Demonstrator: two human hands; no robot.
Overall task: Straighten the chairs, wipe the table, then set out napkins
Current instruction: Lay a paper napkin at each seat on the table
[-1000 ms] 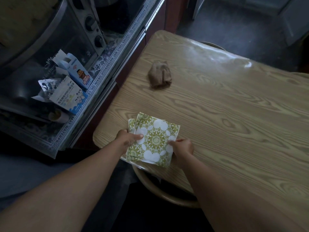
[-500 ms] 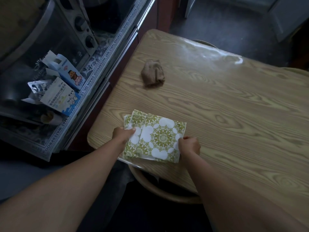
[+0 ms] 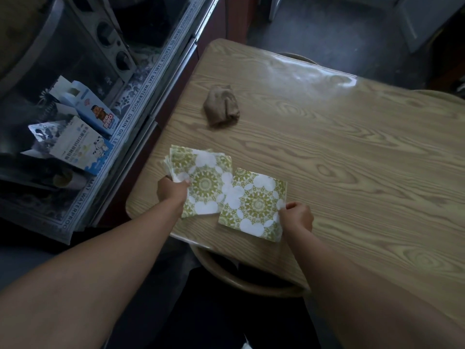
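Wood-grain table (image 3: 352, 152) fills the view. Near its front corner, the left hand (image 3: 171, 191) grips a napkin stack (image 3: 198, 180); just right, the right hand (image 3: 297, 216) pinches one napkin (image 3: 251, 204). Behind the stack sits a crumpled cloth (image 3: 221, 105).

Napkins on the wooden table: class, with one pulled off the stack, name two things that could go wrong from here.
1. The single napkin, pinched by the right hand, lies close to the near edge of the table; a nudge might slide it off.
2. The left hand holds the remaining stack, already fanned unevenly; loosening that grip could scatter it or drag extra napkins along.
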